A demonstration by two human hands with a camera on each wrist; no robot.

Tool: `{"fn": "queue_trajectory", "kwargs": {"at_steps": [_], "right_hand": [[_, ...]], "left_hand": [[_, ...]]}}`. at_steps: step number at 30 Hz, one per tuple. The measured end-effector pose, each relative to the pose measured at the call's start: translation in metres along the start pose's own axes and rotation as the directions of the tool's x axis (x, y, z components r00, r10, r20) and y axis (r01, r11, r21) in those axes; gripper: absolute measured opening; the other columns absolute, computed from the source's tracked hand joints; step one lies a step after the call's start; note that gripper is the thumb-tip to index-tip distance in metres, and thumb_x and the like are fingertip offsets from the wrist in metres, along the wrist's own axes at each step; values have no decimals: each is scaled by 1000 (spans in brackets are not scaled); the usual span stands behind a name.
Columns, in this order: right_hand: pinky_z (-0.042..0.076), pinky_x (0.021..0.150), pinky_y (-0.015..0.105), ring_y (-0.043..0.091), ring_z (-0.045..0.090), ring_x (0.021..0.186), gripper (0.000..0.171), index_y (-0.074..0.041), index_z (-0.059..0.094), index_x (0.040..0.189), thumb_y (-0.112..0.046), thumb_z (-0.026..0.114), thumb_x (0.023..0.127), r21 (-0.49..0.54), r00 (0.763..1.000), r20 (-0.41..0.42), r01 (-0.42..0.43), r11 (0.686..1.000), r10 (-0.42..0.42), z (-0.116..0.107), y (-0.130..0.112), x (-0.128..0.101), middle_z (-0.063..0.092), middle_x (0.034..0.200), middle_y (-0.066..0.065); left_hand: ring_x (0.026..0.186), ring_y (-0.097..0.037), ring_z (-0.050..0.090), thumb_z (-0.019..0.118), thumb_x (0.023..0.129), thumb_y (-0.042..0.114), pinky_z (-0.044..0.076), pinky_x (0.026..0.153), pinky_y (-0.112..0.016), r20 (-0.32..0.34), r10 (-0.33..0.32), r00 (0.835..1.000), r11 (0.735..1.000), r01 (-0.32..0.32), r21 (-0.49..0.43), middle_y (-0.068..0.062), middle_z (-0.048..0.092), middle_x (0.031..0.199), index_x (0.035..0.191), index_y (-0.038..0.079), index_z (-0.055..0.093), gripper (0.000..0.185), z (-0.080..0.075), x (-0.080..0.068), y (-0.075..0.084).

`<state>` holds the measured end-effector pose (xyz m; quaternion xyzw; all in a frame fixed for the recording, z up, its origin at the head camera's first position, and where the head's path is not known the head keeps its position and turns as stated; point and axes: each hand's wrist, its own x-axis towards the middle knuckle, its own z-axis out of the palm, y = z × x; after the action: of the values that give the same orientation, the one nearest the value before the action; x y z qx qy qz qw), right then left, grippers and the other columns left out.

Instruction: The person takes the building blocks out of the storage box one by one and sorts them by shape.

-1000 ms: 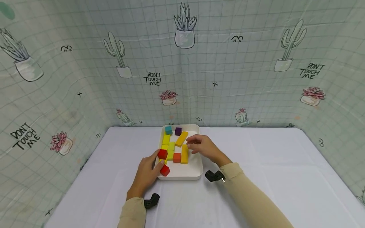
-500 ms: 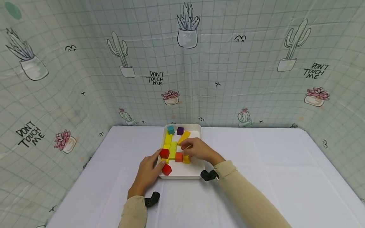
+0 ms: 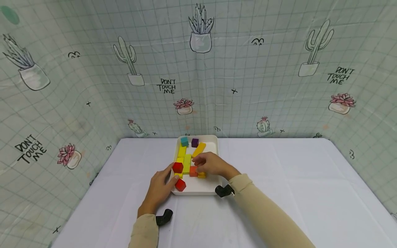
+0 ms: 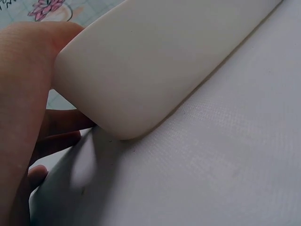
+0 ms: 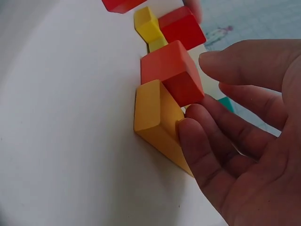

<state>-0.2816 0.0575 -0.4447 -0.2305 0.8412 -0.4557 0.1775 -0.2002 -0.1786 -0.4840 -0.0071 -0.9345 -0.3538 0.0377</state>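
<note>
- Left hand [image 3: 159, 188]: rests on the white cloth-covered surface [image 3: 279, 193], thumb curled over the near-left rim of the shallow white plastic tray [image 3: 214, 187].
- Right hand [image 3: 211, 164]: fingers curled onto the long orange-yellow wooden block [image 5: 157, 122] beside the orange cube [image 3: 193, 171] in the tray.

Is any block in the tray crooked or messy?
Yes. One long yellow block near the back of the white tray lies slanted, while the other yellow bars run straight. Nothing looks spilled or broken.
</note>
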Motion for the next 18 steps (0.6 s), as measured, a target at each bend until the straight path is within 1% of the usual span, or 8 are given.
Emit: {"fn": "queue_trajectory", "kwargs": {"at_steps": [6,14,18], "right_hand": [[54,93,34,18,63,98,36,-5,69,123,-8,73,88,-38,1000,13,-12,999,13,0,-2,0,69,110,1],[54,91,33,19,61,96,36,-5,69,123,-10,74,88,-76,998,54,-19,997,23,-1,-4,1,69,112,2],[54,90,32,18,60,94,35,-6,70,122,-12,75,88,-97,997,64,-43,994,49,-2,-4,4,69,108,1]], "left_hand": [[128,-33,47,62,96,40,41,104,-60,-8,7,1000,1000,-7,4,-10,54,145,154,26,43,63,0,1,0],[128,-33,47,64,96,39,41,105,-58,-9,-1,1000,1000,1,-17,-10,55,144,154,26,43,63,1,1,-3],[128,-33,47,64,96,39,42,105,-58,-7,-7,1000,1000,7,-25,-10,56,143,154,26,44,63,0,0,-2]]}}
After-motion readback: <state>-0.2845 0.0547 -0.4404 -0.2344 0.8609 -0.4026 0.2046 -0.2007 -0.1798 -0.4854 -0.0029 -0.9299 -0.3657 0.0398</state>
